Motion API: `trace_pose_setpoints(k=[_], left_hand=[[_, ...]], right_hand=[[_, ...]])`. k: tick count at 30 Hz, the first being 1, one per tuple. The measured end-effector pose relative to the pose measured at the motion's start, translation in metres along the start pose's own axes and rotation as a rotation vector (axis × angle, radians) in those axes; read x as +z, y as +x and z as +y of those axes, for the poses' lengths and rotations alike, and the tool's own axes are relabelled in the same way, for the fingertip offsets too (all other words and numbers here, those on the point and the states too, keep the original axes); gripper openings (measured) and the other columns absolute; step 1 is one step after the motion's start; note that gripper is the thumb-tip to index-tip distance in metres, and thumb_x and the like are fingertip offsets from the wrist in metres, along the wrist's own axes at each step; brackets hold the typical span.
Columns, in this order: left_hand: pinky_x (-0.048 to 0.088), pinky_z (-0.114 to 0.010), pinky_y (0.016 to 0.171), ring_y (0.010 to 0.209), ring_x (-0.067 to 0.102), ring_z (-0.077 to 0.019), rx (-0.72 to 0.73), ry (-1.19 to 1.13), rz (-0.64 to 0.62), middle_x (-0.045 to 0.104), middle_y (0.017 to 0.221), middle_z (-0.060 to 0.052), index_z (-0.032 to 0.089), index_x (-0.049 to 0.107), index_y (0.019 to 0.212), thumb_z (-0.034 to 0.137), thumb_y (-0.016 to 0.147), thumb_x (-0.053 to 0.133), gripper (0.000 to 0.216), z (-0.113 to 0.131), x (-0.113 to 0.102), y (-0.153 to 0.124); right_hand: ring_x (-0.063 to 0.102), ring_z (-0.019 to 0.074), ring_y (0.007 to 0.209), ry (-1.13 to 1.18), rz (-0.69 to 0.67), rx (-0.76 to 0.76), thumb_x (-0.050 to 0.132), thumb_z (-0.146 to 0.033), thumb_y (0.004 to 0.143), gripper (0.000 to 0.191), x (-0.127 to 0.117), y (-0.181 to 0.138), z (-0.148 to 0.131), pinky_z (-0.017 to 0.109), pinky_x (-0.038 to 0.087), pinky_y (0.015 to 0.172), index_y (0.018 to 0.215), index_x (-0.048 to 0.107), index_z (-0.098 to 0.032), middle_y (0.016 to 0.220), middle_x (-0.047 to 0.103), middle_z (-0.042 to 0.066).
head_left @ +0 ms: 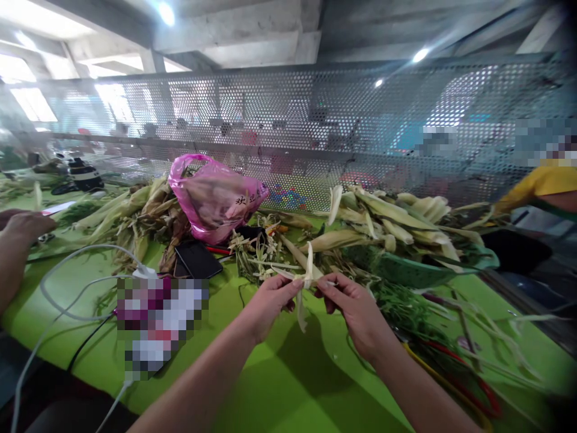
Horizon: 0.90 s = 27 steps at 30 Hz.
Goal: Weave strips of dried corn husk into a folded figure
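Observation:
A pale corn husk strip (309, 267) is pinched between my two hands above the green table, with one piece standing up and another hanging down. My left hand (278, 299) grips it from the left, thumb and fingers pressed together. From the right, my right hand (343, 296) is closed on the same husk strip. The pieces cross between my fingertips; whether they are knotted I cannot tell. Just behind my hands lies a heap of husk scraps and thin strips (256, 255).
A green basket (415, 267) piled with dried husks stands at right. Behind are a pink plastic bag (216, 198) and a black phone (198, 260). White cables (49, 264) run at left. Another person's hand (27, 225) is at far left. A perforated metal screen (288, 114) borders the back.

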<state>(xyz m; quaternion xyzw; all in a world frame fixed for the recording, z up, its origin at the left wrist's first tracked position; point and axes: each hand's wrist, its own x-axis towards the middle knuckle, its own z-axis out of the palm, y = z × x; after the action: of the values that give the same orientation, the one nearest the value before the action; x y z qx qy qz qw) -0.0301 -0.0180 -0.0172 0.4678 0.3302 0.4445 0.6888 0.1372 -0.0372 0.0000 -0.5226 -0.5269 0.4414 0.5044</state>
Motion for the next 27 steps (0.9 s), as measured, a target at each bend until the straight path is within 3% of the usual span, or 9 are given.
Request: trace_pose_setpoints(k=[8, 11, 14, 18, 24, 27], left_hand=[[0.024, -0.023, 0.053, 0.055, 0.032, -0.0068, -0.005, -0.005, 0.067, 0.042, 0.064, 0.004, 0.015, 0.061, 0.078, 0.054, 0.071, 0.07, 0.041, 0.003, 0.0, 0.0], [0.023, -0.023, 0.052, 0.054, 0.031, -0.0073, 0.031, 0.078, 0.059, 0.043, 0.063, 0.004, 0.015, 0.062, 0.078, 0.057, 0.071, 0.069, 0.043, 0.004, -0.001, 0.0], [0.025, -0.024, 0.055, 0.057, 0.033, -0.0088, 0.072, 0.172, 0.006, 0.048, 0.064, 0.002, 0.014, 0.066, 0.079, 0.057, 0.072, 0.067, 0.043, 0.003, 0.0, 0.001], [0.032, -0.025, 0.062, 0.061, 0.041, -0.0119, 0.092, 0.293, -0.056, 0.055, 0.065, -0.001, 0.015, 0.07, 0.075, 0.055, 0.075, 0.064, 0.041, 0.001, 0.002, 0.002], [0.041, -0.028, 0.08, 0.078, 0.056, -0.0174, 0.123, 0.272, -0.166, 0.067, 0.081, -0.005, 0.018, 0.074, 0.083, 0.043, 0.077, 0.067, 0.027, 0.004, 0.005, 0.001], [0.042, -0.027, 0.081, 0.08, 0.058, -0.0177, 0.127, 0.318, -0.183, 0.069, 0.084, -0.005, 0.018, 0.074, 0.085, 0.04, 0.08, 0.063, 0.025, 0.004, 0.004, 0.0]], right_hand=[[0.047, 0.0131, 0.058, -0.03, 0.081, -0.028, 0.071, -0.047, 0.074, 0.031, -0.008, 0.004, 0.003, 0.026, 0.039, 0.055, 0.07, 0.062, -0.017, 0.064, 0.056, 0.0], [0.053, 0.0154, 0.063, -0.074, 0.033, -0.016, 0.074, -0.046, 0.072, 0.031, -0.011, 0.005, 0.003, 0.028, 0.043, 0.058, 0.083, 0.066, -0.018, 0.073, 0.061, 0.002], [0.059, 0.0178, 0.071, -0.057, -0.036, 0.004, 0.073, -0.049, 0.073, 0.039, -0.014, 0.005, 0.001, 0.03, 0.048, 0.064, 0.099, 0.066, -0.02, 0.083, 0.065, 0.002], [0.06, 0.0174, 0.069, -0.031, -0.064, -0.012, 0.073, -0.049, 0.073, 0.033, -0.015, 0.004, -0.001, 0.031, 0.048, 0.067, 0.086, 0.067, -0.019, 0.076, 0.064, 0.001], [0.055, 0.0171, 0.065, -0.005, 0.073, -0.047, 0.073, -0.048, 0.073, 0.032, -0.013, 0.005, 0.005, 0.03, 0.046, 0.063, 0.076, 0.063, -0.018, 0.07, 0.061, 0.002], [0.057, 0.0204, 0.073, -0.156, 0.101, -0.12, 0.071, -0.047, 0.075, 0.032, -0.016, 0.007, 0.005, 0.033, 0.047, 0.068, 0.087, 0.063, -0.018, 0.078, 0.062, 0.004]])
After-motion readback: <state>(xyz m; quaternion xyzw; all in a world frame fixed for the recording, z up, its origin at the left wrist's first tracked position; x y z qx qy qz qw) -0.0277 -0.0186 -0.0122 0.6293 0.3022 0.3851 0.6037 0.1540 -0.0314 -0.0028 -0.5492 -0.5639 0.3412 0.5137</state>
